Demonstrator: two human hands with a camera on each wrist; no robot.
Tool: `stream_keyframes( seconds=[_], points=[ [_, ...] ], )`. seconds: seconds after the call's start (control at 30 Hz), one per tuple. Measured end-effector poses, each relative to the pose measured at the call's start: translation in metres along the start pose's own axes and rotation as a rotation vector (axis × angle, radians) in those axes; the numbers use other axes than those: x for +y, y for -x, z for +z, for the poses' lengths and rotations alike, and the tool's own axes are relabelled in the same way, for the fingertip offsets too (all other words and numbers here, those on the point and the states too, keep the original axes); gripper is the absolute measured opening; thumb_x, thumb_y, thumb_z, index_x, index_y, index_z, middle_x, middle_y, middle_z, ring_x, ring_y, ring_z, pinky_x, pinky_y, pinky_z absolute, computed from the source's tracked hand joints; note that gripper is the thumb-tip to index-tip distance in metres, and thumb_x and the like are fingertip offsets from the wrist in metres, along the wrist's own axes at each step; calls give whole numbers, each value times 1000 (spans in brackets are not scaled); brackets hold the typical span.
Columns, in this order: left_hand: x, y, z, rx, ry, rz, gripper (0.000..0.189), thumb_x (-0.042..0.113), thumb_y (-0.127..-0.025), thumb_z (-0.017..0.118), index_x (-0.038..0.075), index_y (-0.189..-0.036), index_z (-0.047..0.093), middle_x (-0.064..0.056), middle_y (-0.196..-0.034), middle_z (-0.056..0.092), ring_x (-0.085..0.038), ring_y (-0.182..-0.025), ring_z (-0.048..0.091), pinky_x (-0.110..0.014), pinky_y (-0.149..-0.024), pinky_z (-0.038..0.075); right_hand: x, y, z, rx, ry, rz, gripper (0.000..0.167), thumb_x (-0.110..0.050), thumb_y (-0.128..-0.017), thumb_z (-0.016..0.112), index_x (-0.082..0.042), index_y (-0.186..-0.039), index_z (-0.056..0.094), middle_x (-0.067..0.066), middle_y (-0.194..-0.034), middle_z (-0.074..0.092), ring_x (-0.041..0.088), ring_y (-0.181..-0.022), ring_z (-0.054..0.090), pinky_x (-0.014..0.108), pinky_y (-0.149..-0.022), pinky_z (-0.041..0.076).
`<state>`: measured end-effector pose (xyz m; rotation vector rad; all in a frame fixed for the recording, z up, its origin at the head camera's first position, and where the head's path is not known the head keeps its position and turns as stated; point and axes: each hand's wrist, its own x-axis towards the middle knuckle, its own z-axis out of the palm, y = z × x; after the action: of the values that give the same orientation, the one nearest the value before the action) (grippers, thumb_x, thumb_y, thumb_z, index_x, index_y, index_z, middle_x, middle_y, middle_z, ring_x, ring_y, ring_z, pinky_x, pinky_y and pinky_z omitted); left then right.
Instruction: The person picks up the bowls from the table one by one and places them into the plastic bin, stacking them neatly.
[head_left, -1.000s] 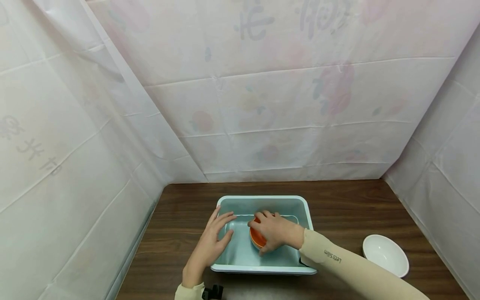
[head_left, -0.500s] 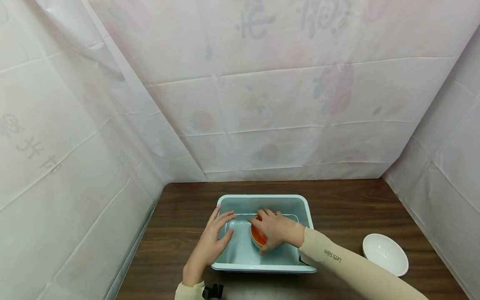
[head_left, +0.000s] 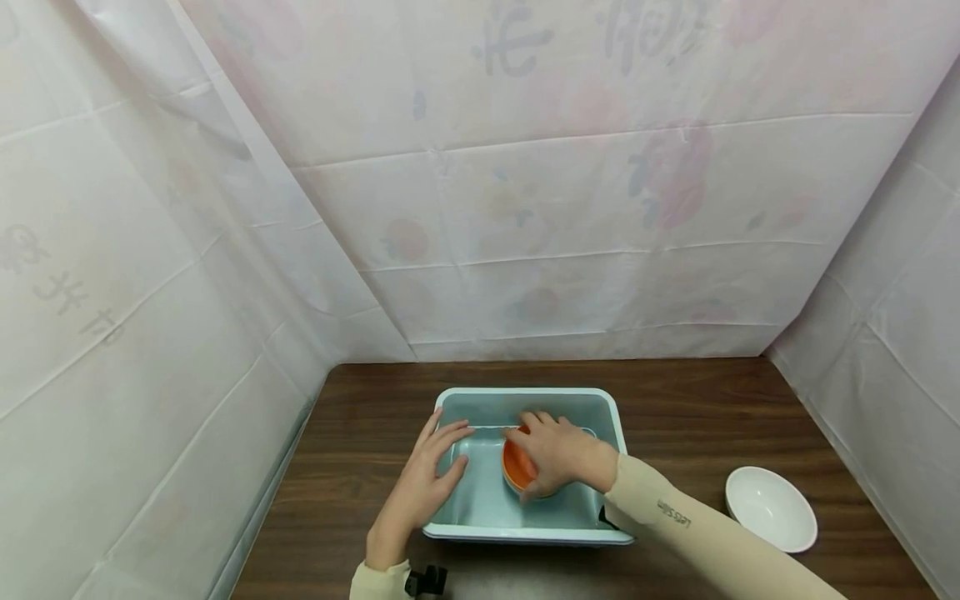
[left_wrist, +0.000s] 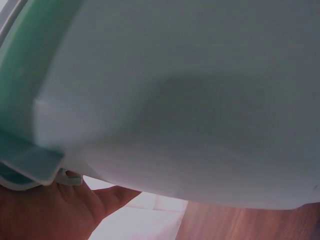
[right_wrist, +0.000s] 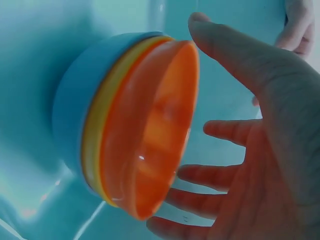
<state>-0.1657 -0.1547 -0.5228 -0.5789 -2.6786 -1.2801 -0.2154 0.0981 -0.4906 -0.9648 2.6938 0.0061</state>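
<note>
The person's right hand (head_left: 561,454) is spread wide over a stack of three bowls, its thumb (right_wrist: 235,52) on one side of the mouth and its fingers (right_wrist: 210,176) fanned apart on the other. The hand is not curled round anything; the fingertips come close to the rim of the orange bowl (right_wrist: 170,130), and whether any of them touches it cannot be told. The left hand (head_left: 420,492) is also loose, fingers extended and thumb held away, lying at the left rim of the pale blue basin (head_left: 480,508); contact there is unclear. The orange bowl sits nested in a yellow bowl (right_wrist: 97,125), which sits in a blue bowl (right_wrist: 75,105), and the stack stands on the basin floor, right of its middle. The bowls are round, with no long axis across them; their mouths face up toward the right palm. The basin's own long axis runs left to right across the brown table (head_left: 360,433). Near the table's right edge, well apart from the basin, a white bowl (head_left: 772,510) rests mouth up.
</note>
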Motion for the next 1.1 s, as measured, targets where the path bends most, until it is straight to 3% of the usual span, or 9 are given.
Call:
stream_keyframes(
  seconds=[0.4,0.77,1.1],
  points=[
    [0,0,-1,-3,7,2,38,18,-101,67,24,-138,65,0,-150,57,-32,-159,18,-66,-119,31,3,14,-22,45,-50,59,86,-61,-83,78,-22,-153,48,13,-156,45,35,-135,50,56,-103,51],
    [0,0,0,-6,12,-22,39,17,-100,68,26,-138,64,3,-150,57,-31,-159,18,-66,-119,30,13,34,-40,77,-199,86,85,-59,-85,77,-19,-154,47,15,-157,45,39,-140,47,63,-108,44],
    [1,-1,1,-3,18,-18,39,14,-100,68,25,-137,65,1,-150,58,-32,-159,18,-66,-119,30,27,58,-43,195,-280,87,88,-59,-84,79,-15,-154,48,19,-151,50,38,-136,51,59,-108,46]
  ],
)
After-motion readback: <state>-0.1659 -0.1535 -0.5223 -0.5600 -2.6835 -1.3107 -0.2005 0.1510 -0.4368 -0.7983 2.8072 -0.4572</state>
